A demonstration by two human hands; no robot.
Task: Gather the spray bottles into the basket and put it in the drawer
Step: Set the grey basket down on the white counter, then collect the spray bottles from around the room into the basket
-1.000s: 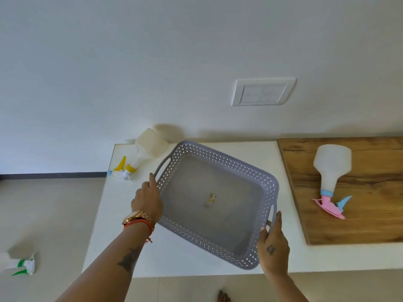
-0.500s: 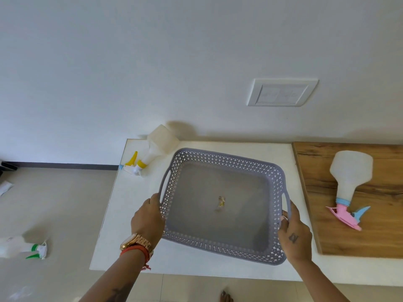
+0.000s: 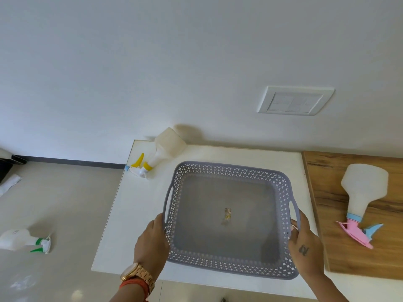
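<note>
On the white table: the grey basket sits square in the middle, probably parked there so all the bottles are within reach.
Left hand: the left hand has its fingers curled round the basket's left rim, just below the handle slot, so it's gripping it.
Right hand: the right hand is wrapped over the right handle, closed on it too. Two-handed hold looks like it's for keeping a wide, floppy tray level.
Basket contents: no bottles yet, just a tiny scrap on the bottom, can't tell what it is.
Yellow bottle: lying on its side at the back left corner of the table, near the basket but not touching.
Pink bottle: on its side on the wooden board, off to the right, nozzle pointing towards the person.
Green bottle: down on the floor, well apart from the table, so that one needs a bend.
Drawer: not in view, no idea where it is.
Progress: my guess is this is the very start, gathering hasn't begun.
</note>
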